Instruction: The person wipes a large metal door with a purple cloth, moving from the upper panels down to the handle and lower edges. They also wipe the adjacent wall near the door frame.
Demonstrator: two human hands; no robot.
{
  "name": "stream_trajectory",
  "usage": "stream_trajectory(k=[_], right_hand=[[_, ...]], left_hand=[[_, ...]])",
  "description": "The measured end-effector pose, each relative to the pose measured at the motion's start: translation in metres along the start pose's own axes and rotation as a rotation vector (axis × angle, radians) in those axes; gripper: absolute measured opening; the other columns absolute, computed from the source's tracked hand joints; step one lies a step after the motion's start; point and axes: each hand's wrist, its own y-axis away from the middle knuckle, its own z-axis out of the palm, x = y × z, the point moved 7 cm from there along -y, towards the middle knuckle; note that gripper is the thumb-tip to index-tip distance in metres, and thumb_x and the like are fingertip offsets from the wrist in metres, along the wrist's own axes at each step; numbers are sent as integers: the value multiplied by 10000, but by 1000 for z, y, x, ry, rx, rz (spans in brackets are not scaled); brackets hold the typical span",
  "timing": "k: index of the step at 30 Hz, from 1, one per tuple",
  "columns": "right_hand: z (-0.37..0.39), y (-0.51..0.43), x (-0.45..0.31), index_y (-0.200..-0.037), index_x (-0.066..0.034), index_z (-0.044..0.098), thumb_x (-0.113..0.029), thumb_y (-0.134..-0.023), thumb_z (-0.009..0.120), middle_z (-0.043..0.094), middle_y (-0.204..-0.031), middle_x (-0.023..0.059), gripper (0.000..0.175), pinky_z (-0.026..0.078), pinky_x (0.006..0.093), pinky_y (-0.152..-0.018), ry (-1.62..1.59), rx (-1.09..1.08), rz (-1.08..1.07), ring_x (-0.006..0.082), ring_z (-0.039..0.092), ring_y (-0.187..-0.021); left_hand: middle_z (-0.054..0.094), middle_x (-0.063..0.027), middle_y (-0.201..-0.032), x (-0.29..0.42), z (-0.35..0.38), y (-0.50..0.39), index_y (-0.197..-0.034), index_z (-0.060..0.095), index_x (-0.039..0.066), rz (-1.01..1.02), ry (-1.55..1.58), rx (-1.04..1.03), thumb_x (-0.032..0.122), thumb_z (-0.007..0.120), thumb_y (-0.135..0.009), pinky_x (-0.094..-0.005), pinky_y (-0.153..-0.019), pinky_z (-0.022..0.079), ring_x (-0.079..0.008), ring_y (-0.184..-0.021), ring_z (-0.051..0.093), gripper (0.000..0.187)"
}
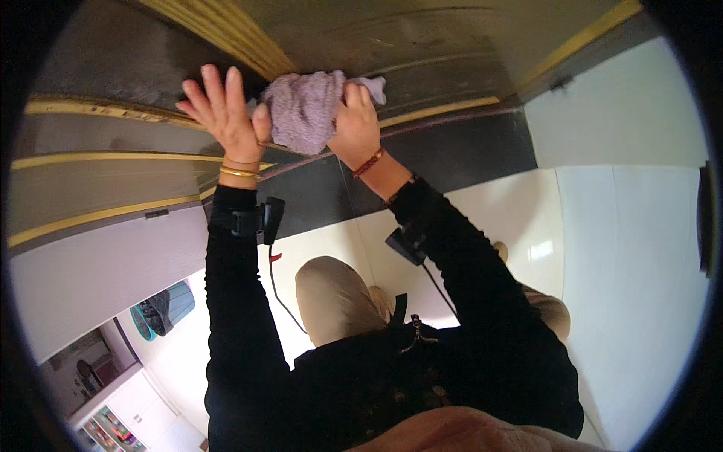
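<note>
My right hand (pixel 357 121) holds a crumpled mauve terry cloth (pixel 305 110) against the dark surface of a framed panel, near its lower edge. The cloth's far corner sticks out past my fingers. To the left of the cloth, my left hand (pixel 226 116) is raised with fingers spread, its thumb at or beside the cloth's left side; whether the thumb presses on it I cannot tell. Gold-coloured trim strips (pixel 226 37) run across the dark panel (pixel 429 39) and meet behind the cloth.
A dark floor strip (pixel 452 152) runs along the panel's foot, with pale floor tiles (pixel 502 209) in front of it. White walls stand at the right and lower left. A blue bin (pixel 182 302) with a dark bag and a white cabinet (pixel 135 407) are at the lower left.
</note>
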Motion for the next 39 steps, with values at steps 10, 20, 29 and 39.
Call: stream_trajectory(k=[10, 20, 29, 39], right_hand=[[-217, 18, 317, -1094, -66, 620, -270, -928, 552, 646, -1041, 114, 272, 494, 361, -712, 523, -30, 431, 235, 609, -897], [-78, 131, 353, -1150, -61, 577, -529, -941, 431, 616, -1126, 168, 533, 525, 498, -720, -1192, 298, 1407, 328, 611, -870], [169, 194, 96, -1102, -85, 551, -486, -955, 397, 580, -1009, 143, 454, 460, 591, -914, -1887, 63, 1732, 353, 549, -1015], [-5, 204, 311, -1097, -205, 606, -529, -826, 653, 593, -1102, 23, 424, 508, 384, -777, -1360, 378, 1468, 217, 552, -1010]], left_hand=[[369, -139, -1538, 6, 2, -2, -1328, 617, 229, 21, -62, 42, 367, 564, -896, -547, -1175, -33, -426, -1469, 148, 456], [309, -171, -1563, 7, 7, -2, -1271, 662, 259, 76, -168, 36, 428, 638, -828, -574, -1162, -49, -459, -1471, 84, 475], [378, -118, -1539, 0, -3, -1, -1233, 674, 380, 94, -145, 42, 362, 617, -822, -544, -1174, -78, -414, -1482, 108, 415], [259, -164, -1584, 0, -9, -4, -1239, 682, 255, 150, -212, -32, 300, 598, -837, -627, -1146, -62, -448, -1480, 27, 413]])
